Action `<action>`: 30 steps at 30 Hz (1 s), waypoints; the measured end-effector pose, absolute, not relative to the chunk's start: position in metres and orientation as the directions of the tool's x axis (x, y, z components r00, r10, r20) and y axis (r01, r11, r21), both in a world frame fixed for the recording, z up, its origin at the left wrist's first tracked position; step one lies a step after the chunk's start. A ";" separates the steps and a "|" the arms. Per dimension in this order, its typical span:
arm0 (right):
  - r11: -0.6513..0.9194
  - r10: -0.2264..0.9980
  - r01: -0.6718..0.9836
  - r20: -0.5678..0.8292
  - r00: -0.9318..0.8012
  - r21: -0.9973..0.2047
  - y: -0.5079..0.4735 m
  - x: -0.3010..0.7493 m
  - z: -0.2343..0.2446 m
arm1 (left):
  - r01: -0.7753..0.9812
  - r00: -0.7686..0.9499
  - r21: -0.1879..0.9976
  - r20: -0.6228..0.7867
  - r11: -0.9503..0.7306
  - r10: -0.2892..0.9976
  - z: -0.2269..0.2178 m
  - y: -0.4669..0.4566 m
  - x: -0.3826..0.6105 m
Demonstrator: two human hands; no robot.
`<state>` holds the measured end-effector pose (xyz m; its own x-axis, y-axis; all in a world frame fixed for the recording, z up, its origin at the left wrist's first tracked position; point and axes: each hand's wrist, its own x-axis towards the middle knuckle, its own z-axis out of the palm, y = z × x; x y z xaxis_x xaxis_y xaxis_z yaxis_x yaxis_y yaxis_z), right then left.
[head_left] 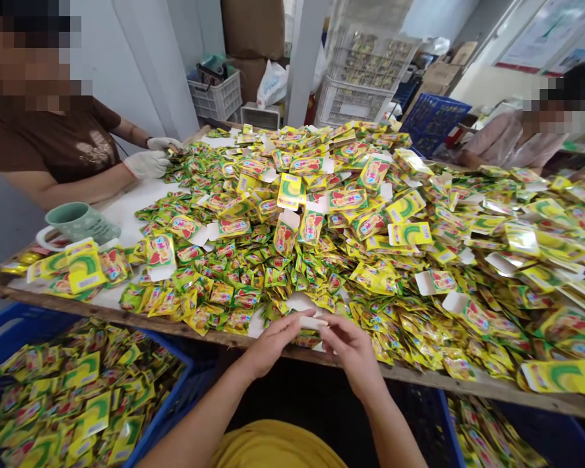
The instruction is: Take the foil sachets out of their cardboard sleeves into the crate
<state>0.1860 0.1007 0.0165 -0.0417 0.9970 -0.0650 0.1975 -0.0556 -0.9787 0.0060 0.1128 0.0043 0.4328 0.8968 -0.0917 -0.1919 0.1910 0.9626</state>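
Observation:
Between my two hands, at the table's near edge, is a small carton (312, 323) with its white end turned up. The fingers of my left hand (279, 338) close on its left side. My right hand (347, 344) pinches the right side of the same carton. Most of the carton's body is hidden by my fingers. Beyond my hands lies a heap of small yellow and green foil sachets (244, 296). Many yellow and red printed cartons (409, 233) are mixed in on top, some with white flaps standing up.
A green mug (80, 224) stands at the table's left end. Blue crates (175, 383) of filled cartons sit below the wooden table edge (175, 328). A co-worker's gloved hands (149, 164) touch sachets at left; another person (521, 140) sits at right. White crates (353, 97) are stacked behind.

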 end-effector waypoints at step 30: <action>0.420 0.907 0.342 0.404 -0.120 -0.841 0.095 0.191 -0.007 | 0.171 0.347 0.803 0.493 -0.571 0.798 -0.017 0.124 0.009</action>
